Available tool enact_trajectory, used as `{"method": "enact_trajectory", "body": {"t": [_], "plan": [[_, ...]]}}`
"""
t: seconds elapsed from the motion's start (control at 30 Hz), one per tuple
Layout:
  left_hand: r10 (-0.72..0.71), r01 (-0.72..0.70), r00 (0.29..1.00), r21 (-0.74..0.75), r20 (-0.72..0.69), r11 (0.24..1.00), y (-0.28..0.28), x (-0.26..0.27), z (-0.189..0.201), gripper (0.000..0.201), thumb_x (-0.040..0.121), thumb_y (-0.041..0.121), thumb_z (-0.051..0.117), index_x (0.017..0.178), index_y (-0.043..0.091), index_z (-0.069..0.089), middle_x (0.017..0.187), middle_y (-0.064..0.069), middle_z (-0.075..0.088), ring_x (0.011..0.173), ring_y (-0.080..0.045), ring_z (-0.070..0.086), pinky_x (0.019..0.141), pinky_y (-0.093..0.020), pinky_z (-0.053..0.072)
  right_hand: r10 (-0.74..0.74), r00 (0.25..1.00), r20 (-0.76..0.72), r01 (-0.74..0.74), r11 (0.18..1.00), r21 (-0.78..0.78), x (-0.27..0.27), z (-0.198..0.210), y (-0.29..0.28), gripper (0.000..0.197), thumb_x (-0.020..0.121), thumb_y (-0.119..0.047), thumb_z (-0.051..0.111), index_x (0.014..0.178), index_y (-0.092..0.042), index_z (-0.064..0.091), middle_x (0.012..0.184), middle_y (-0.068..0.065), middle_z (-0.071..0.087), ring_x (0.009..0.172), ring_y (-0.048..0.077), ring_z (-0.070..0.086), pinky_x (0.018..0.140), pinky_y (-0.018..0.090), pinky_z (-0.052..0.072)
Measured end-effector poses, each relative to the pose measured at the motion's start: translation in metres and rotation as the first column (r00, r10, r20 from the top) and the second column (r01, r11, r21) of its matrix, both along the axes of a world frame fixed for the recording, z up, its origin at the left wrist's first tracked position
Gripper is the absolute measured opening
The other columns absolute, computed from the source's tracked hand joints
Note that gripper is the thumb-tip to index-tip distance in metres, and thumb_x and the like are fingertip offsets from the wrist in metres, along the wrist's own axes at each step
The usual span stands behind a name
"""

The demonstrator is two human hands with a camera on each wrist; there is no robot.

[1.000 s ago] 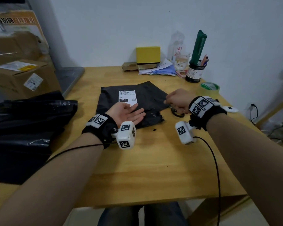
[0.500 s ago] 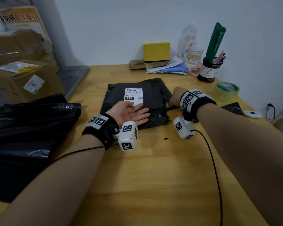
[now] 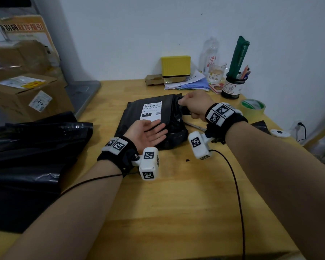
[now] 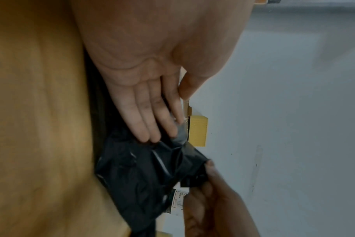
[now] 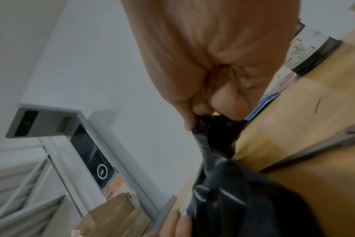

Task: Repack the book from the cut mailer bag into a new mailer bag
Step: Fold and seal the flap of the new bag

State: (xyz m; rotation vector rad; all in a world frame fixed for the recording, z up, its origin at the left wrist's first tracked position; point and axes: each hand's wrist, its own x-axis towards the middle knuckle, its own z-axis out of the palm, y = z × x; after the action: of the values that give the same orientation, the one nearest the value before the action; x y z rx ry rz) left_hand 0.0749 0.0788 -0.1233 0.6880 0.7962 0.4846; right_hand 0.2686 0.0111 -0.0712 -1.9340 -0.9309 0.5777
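Mailer bag (image 3: 154,124), black and crumpled, lies near the middle of the wooden desk (image 3: 176,212), with bare wood open all along the near edge at six o'clock. Its contents are hidden, so the book cannot be seen. At nine o'clock a heap of black plastic bags (image 3: 32,162) overhangs the desk's left edge, with cardboard boxes (image 3: 24,94) beyond it. At twelve o'clock a yellow box (image 3: 175,65) stands against the wall; at one o'clock a dark pen pot (image 3: 233,87) holds pens and a tall green packet. A roll of green tape (image 3: 252,107) sits at two o'clock near the right edge. The left hand (image 3: 146,134) lies palm up on the bag's near part, fingers (image 4: 144,115) straight and together. The right hand (image 3: 193,104) pinches the bag's far right edge, fingers (image 5: 192,112) curled around the plastic. The white shipping label (image 3: 152,111) reads "010".
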Motion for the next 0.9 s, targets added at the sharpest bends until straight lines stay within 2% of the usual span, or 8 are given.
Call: {"method": "enact_trajectory", "body": {"t": [0.23, 0.43, 0.53, 0.6, 0.7, 0.77, 0.83, 0.9], "plan": [[0.194, -0.193, 0.968, -0.018, 0.163, 0.981, -0.013, -0.018, 0.008, 0.024, 0.101, 0.021, 0.05, 0.107, 0.007, 0.068, 0.1, -0.008, 0.076, 0.099, -0.027, 0.069, 0.074, -0.039, 0.058, 0.105, 0.988, -0.115, -0.061, 0.939, 0.338, -0.033, 0.024, -0.005, 0.022, 0.1, -0.016, 0.059, 0.079, -0.014, 0.053, 0.055, 0.0, 0.031, 0.042, 0.014, 0.024, 0.041, 0.023, 0.02], [0.212, -0.213, 0.952, -0.02, 0.222, 0.977, -0.023, -0.025, 0.021, 0.019, 0.099, 0.023, 0.054, 0.095, 0.009, 0.066, 0.096, -0.006, 0.075, 0.096, -0.025, 0.068, 0.071, -0.037, 0.058, 0.137, 0.985, -0.108, -0.075, 0.892, 0.445, -0.055, 0.048, -0.008, 0.019, 0.099, -0.016, 0.06, 0.081, -0.014, 0.056, 0.056, -0.002, 0.037, 0.047, 0.014, 0.029, 0.045, 0.025, 0.024], [0.167, -0.171, 0.966, 0.002, 0.199, 0.985, -0.029, -0.024, 0.026, 0.022, 0.097, 0.028, 0.055, 0.097, 0.01, 0.067, 0.103, -0.006, 0.074, 0.088, -0.021, 0.067, 0.068, -0.034, 0.056, 0.198, 0.964, -0.178, -0.061, 0.817, 0.573, -0.068, 0.063, -0.017, 0.015, 0.1, -0.014, 0.06, 0.085, -0.015, 0.059, 0.059, -0.006, 0.051, 0.042, 0.007, 0.039, 0.04, 0.021, 0.027], [0.119, -0.123, 0.98, 0.017, 0.157, 0.992, -0.034, -0.021, 0.028, 0.026, 0.095, 0.033, 0.057, 0.1, 0.01, 0.068, 0.109, -0.009, 0.072, 0.081, -0.019, 0.064, 0.066, -0.033, 0.056, 0.283, 0.926, -0.251, -0.054, 0.755, 0.653, -0.077, 0.077, -0.022, 0.014, 0.102, -0.012, 0.057, 0.087, -0.014, 0.058, 0.057, -0.007, 0.049, 0.042, 0.006, 0.033, 0.04, 0.02, 0.024], [-0.024, 0.023, 0.996, 0.014, 0.089, 1.0, -0.047, -0.019, 0.026, 0.036, 0.091, 0.041, 0.063, 0.11, 0.01, 0.067, 0.115, -0.017, 0.064, 0.094, -0.027, 0.064, 0.069, -0.036, 0.059, 0.354, 0.891, -0.285, -0.077, 0.736, 0.673, -0.087, 0.092, -0.029, 0.015, 0.103, -0.013, 0.056, 0.088, -0.015, 0.056, 0.055, -0.006, 0.038, 0.042, 0.006, 0.027, 0.04, 0.02, 0.022], [-0.108, 0.106, 0.993, 0.039, 0.056, 0.994, -0.054, -0.019, 0.029, 0.036, 0.09, 0.042, 0.064, 0.111, 0.013, 0.066, 0.115, -0.016, 0.064, 0.097, -0.028, 0.064, 0.073, -0.036, 0.059, 0.402, 0.871, -0.283, -0.137, 0.752, 0.645, -0.094, 0.097, -0.034, 0.015, 0.104, -0.012, 0.054, 0.089, -0.013, 0.056, 0.051, -0.009, 0.041, 0.041, 0.004, 0.029, 0.041, 0.02, 0.022], [-0.079, 0.072, 0.993, 0.079, 0.092, 0.994, -0.057, -0.018, 0.037, 0.027, 0.093, 0.04, 0.061, 0.1, 0.016, 0.07, 0.102, -0.007, 0.068, 0.085, -0.02, 0.062, 0.071, -0.031, 0.055, 0.428, 0.862, -0.272, -0.201, 0.781, 0.591, -0.1, 0.097, -0.038, 0.019, 0.104, -0.012, 0.052, 0.086, -0.012, 0.056, 0.049, -0.008, 0.041, 0.044, 0.007, 0.028, 0.044, 0.023, 0.02], [0.002, -0.023, 0.986, 0.123, 0.169, 0.992, -0.056, -0.02, 0.052, 0.037, 0.097, 0.04, 0.055, 0.071, 0.02, 0.071, 0.07, 0.002, 0.065, 0.066, -0.014, 0.056, 0.064, -0.028, 0.047, 0.438, 0.865, -0.247, -0.259, 0.809, 0.529, -0.104, 0.095, -0.04, 0.022, 0.104, -0.012, 0.05, 0.082, -0.013, 0.054, 0.05, -0.004, 0.036, 0.046, 0.011, 0.022, 0.048, 0.025, 0.017]]}}
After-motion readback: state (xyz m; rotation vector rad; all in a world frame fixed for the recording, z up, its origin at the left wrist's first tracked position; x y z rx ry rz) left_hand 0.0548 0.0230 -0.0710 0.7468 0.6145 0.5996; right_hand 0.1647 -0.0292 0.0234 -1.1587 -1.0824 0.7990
